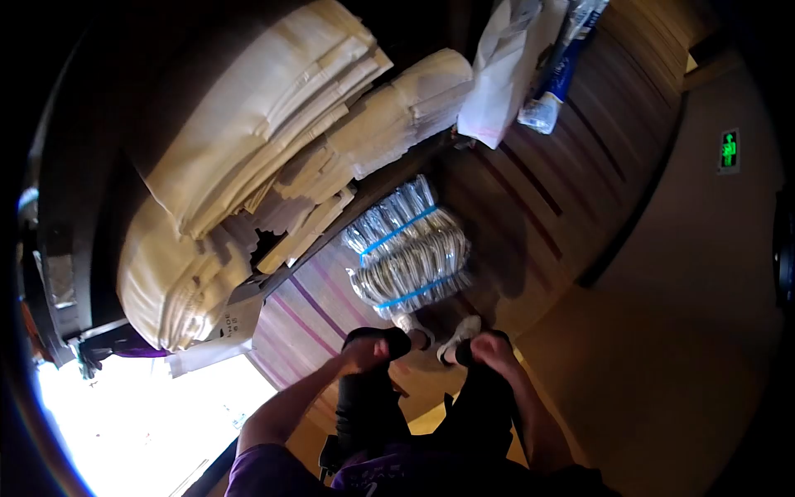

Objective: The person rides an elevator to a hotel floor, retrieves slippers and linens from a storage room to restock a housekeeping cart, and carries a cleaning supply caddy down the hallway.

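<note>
My left hand (364, 354) rests at my dark-trousered left knee, its fingers curled in with nothing visible in them. On the other knee lies my right hand (493, 351), also curled and holding nothing that shows. The hands are apart. Beyond my light shoes (455, 338), two bundles of clear-wrapped items, a farther bundle (389, 217) and a nearer bundle (414, 261), lie side by side on the striped floor, with blue straps across them. Neither hand touches them.
Large stacks of cream sheets or bags (265, 116) fill the upper left. A white bag (501, 83) and a blue-and-clear package (555, 87) stand at the top. At the lower left is a bright white surface (141, 422). A green sign (729, 151) hangs on the right wall.
</note>
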The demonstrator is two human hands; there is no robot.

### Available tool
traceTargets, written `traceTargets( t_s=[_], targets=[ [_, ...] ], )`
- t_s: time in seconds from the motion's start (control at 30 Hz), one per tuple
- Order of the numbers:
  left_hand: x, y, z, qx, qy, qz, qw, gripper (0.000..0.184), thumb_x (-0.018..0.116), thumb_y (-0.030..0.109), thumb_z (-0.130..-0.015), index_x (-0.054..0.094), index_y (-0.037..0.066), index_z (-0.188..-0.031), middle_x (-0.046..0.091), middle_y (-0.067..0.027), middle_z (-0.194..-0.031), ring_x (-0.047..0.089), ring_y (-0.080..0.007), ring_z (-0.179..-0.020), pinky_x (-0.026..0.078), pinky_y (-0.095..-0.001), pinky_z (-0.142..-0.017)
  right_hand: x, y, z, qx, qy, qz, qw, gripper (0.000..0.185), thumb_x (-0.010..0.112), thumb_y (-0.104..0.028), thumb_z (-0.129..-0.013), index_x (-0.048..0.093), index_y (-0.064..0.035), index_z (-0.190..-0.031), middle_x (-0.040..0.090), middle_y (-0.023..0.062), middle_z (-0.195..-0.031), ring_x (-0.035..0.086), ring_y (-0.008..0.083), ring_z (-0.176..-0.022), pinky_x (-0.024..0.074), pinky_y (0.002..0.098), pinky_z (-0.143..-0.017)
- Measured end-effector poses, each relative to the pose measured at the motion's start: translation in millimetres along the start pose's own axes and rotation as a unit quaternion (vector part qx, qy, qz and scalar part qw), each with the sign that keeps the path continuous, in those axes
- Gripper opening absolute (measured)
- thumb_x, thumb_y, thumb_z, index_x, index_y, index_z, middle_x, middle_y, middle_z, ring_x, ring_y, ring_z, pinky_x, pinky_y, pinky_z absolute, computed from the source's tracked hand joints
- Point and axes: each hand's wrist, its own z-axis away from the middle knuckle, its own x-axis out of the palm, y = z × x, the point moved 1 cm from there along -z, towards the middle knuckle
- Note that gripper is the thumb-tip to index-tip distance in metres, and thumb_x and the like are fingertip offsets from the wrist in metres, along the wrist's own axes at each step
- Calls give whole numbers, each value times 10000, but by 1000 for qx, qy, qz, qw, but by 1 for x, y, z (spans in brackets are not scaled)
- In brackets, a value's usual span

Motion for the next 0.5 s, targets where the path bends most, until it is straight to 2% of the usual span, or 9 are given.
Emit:
traceTargets(
  t_s=[0.03, 0.07, 0.13, 0.17, 0.23, 0.3, 0.37, 0.43, 0.5],
  targets=[
    [-10, -1, -30, -30, 193, 76, 978, 340, 691, 333, -894, 646, 15, -1006, 683, -209, -895, 691, -384, -799, 540, -472, -694, -2, 8, -48, -110, 82, 77, 988, 360, 728, -204, -927, 618, -39, -1227, 712, 106, -1027, 693, 197, -922, 570, 339, -802],
    [-12, -47, -74, -8, 227, 100, 969, 441, 743, 327, -863, 617, 6, -1138, 679, -239, -1051, 687, -421, -920, 549, -495, -829, -5, 12, -93, -53, 104, 81, 990, 482, 766, -231, -890, 574, -20, -1280, 688, 144, -1119, 678, 230, -1011, 557, 359, -862],
    [-24, -87, -138, -136, 329, -1, 935, 800, 819, 311, -803, 393, 9, -1409, 533, -279, -1348, 481, -471, -1303, 443, -515, -1065, -4, 25, -170, -14, 128, 85, 988, 608, 803, -259, -854, 529, -2, -1332, 664, 182, -1211, 663, 263, -1099, 544, 379, -922],
    [-40, -83, -155, -249, 300, 39, 920, 976, 868, 344, -752, 292, 53, -1484, 410, -266, -1475, 403, -497, -1357, 413, -582, -1079, -5, 42, -203, -10, 163, 156, 974, 703, 835, -289, -809, 504, 5, -1355, 639, 204, -1259, 637, 300, -1154, 523, 398, -966],
    [-57, -86, -183, -359, 233, 40, 903, 1205, 916, 382, -693, 135, 119, -1572, 233, -265, -1600, 299, -530, -1432, 360, -695, -1083, -6, 45, -244, -25, 200, 231, 952, 799, 868, -319, -764, 479, 12, -1379, 614, 226, -1307, 612, 337, -1208, 502, 417, -1009],
    [-50, -109, -210, -384, 204, -3, 900, 1436, 961, 461, -599, -7, 180, -1622, -28, -258, -1678, 66, -553, -1513, 248, -809, -1073, -9, 46, -271, -61, 215, 254, 941, 894, 907, -332, -698, 464, 9, -1395, 598, 225, -1327, 585, 349, -1241, 474, 429, -1049],
    [-34, -147, -242, -379, 177, 0, 908, 1481, 971, 487, -544, 7, 179, -1625, 3, -274, -1673, 79, -591, -1491, 243, -828, -1053, -7, 54, -302, -120, 214, 226, 943, 941, 927, -333, -667, 454, 7, -1406, 593, 221, -1333, 580, 343, -1248, 464, 427, -1063],
    [-40, -162, -263, -346, 127, -16, 929, 1472, 960, 512, -537, 35, 160, -1627, 77, -268, -1667, 118, -562, -1496, 261, -804, -1063, 0, 61, -330, -150, 129, 52, 979, 978, 958, -283, -629, 451, 2, -1416, 588, 194, -1352, 577, 311, -1250, 459, 420, -1066],
    [-39, -171, -273, -314, 72, -29, 946, 1466, 949, 537, -530, 62, 140, -1628, 152, -262, -1662, 157, -534, -1502, 279, -781, -1073, 1, 68, -352, -194, 151, 124, 961, 988, 967, -216, -632, 436, -16, -1442, 581, 164, -1375, 565, 285, -1262, 452, 423, -1075]
  ],
)
